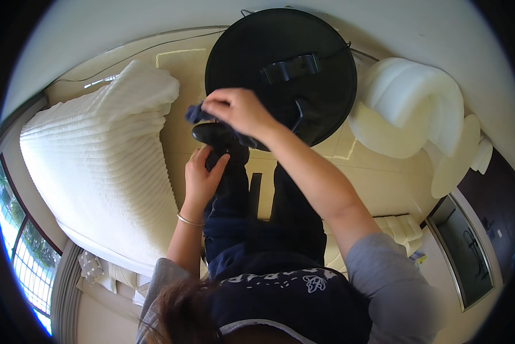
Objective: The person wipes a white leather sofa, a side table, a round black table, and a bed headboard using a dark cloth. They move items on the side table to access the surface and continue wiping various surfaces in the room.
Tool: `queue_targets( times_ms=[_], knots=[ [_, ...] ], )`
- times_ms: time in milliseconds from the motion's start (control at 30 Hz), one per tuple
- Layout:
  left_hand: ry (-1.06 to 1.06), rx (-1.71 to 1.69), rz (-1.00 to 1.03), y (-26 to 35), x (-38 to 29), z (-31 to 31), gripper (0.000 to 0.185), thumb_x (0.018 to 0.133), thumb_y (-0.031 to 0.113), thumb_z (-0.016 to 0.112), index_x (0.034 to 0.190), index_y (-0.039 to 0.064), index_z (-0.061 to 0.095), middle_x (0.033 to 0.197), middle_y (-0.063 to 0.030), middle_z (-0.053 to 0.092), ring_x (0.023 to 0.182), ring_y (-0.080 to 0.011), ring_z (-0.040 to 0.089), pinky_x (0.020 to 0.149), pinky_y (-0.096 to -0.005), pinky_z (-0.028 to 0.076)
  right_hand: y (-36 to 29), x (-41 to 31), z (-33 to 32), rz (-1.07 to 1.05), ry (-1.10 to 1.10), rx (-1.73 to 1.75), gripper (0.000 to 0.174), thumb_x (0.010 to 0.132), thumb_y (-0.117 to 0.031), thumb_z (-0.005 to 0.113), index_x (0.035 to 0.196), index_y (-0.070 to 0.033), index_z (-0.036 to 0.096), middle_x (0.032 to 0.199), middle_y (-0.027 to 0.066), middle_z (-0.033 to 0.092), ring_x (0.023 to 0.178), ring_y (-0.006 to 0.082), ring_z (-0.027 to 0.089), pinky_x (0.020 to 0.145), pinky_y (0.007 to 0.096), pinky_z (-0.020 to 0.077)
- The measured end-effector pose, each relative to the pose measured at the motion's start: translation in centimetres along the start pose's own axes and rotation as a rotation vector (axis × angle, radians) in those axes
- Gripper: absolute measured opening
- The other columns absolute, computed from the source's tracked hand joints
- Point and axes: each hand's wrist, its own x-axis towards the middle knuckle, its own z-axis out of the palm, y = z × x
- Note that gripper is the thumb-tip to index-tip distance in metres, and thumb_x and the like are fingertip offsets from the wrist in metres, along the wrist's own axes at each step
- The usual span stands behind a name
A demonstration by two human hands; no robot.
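Observation:
A glossy black shoe (pixel 208 132) is before me, above my lap and near the edge of a round black table (pixel 283 38). My left hand (pixel 201 172), with a bangle on its wrist, grips the shoe's lower part from the near side. In my right hand (pixel 236 109) is a bunched dark blue cloth (pixel 195 114), held over the shoe. The dark colours merge here, so the shoe's full outline and the cloth's far end cannot be told. A black curved object (pixel 299 114) lies on the table beyond my right forearm.
A black strapped item (pixel 289 69) lies farther back on the table. To the left is a bed with a ribbed white blanket (pixel 111 142). White padded seating (pixel 408 103) stands at the right. A thin cable (pixel 154 46) runs along the wall.

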Motion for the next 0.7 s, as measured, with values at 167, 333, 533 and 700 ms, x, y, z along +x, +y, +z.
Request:
queue_targets(
  times_ms=[167,333,533,700],
  knots=[
    [-0.094,-0.348,-0.181,-0.4,-0.1,-0.3,0.026,0.088,0.016,0.076,0.102,-0.005,0.067,0.082,-0.0109,0.069,0.075,-0.0130,0.062,0.070,-0.0295,0.050,8.1,-0.4,-8.8,-0.414,0.422,-0.767,0.029,0.089,-0.033,0.074,0.112,-0.016,0.074,0.100,0.0078,0.071,0.101,0.0283,0.065,0.090,0.0448,0.0495],
    [-0.093,-0.427,-0.184,-0.7,0.1,1.4,0.026,0.090,0.016,0.074,0.103,-0.005,0.068,0.082,-0.0077,0.070,0.075,-0.0099,0.061,0.071,-0.0274,0.050,12.1,1.4,-12.5,-0.486,0.050,-1.238,0.067,0.072,-0.064,0.075,0.123,-0.022,0.065,0.118,0.0107,0.061,0.113,0.0275,0.056,0.098,0.0463,0.0413],
    [-0.079,-0.361,-0.169,0.4,-0.3,2.2,0.026,0.089,0.017,0.074,0.104,-0.005,0.067,0.082,-0.0091,0.070,0.075,-0.0120,0.063,0.071,-0.0277,0.051,13.1,5.5,-11.7,-0.431,0.067,-1.046,0.051,0.088,-0.060,0.065,0.103,-0.012,0.072,0.094,0.0110,0.068,0.091,0.0311,0.066,0.080,0.0433,0.0514],
    [-0.050,-0.290,-0.158,0.4,-0.7,2.0,0.027,0.090,0.016,0.074,0.105,-0.005,0.067,0.084,-0.0098,0.071,0.077,-0.0127,0.064,0.072,-0.0281,0.051,10.2,7.6,-13.1,0.081,0.239,-0.657,0.046,0.097,-0.049,0.060,0.090,-0.006,0.076,0.092,0.0156,0.074,0.088,0.0388,0.069,0.075,0.0461,0.0542]
  ],
)
